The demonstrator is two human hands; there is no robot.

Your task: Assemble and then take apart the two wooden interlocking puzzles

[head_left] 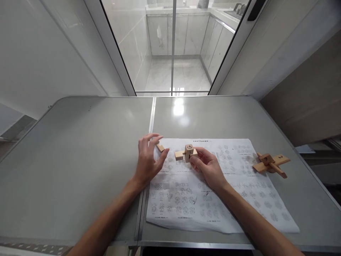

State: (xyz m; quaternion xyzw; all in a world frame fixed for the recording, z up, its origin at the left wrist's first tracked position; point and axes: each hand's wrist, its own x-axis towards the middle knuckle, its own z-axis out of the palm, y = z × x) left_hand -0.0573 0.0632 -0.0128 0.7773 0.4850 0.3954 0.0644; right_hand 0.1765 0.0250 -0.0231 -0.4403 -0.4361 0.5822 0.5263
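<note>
Held between the thumb and fingers of my right hand (209,165) are several interlocked wooden puzzle pieces (188,153). One of them stands upright with a dark mark on its top end, and another sticks out to the left. My left hand (149,156) has its fingers and thumb apart. Just beyond it, in the gap between thumb and fingers, a loose small wooden puzzle piece (160,148) shows, partly hidden by the fingers. Both hands are over a printed sheet (223,209) covered with small line diagrams.
To the right, a crossed set of joined wooden pieces (270,164), marked with numbers, rests at the sheet's right edge. The grey folding table (80,153) has a metal seam (152,115) down its middle. Behind its far edge stands a glass sliding door (173,74).
</note>
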